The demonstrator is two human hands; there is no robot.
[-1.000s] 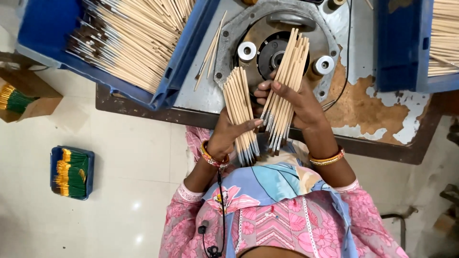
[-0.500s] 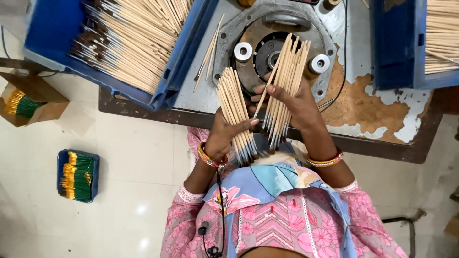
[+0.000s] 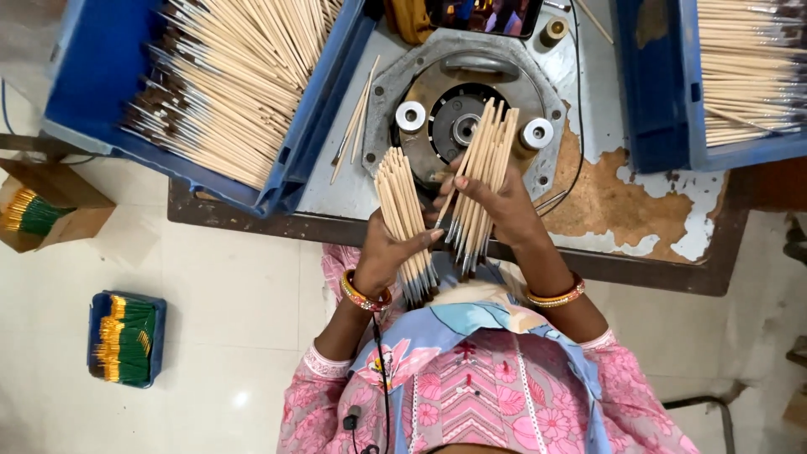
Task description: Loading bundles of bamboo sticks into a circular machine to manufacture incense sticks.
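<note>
My left hand (image 3: 385, 249) grips a tight bundle of pale wooden sticks (image 3: 400, 202), dark tips pointing toward my body. My right hand (image 3: 498, 210) holds a second, fanned bundle of sticks (image 3: 484, 160) over a round grey metal machine (image 3: 467, 101) with two white rollers (image 3: 410, 116). The two bundles stand side by side, a small gap between them, above the table's front edge. Bangles ring both wrists.
A blue crate (image 3: 303, 160) full of sticks sits at the left, another blue crate (image 3: 664, 101) at the right. A few loose sticks (image 3: 353, 126) lie on the worn white tabletop (image 3: 622, 210). On the floor are a cardboard box (image 3: 59, 202) and a small blue tray (image 3: 160, 336) of green and yellow sticks.
Both hands kept their bundles. The right hand's bundle has tilted and fanned a little more to the right over the machine; the left bundle stays almost where it was.
</note>
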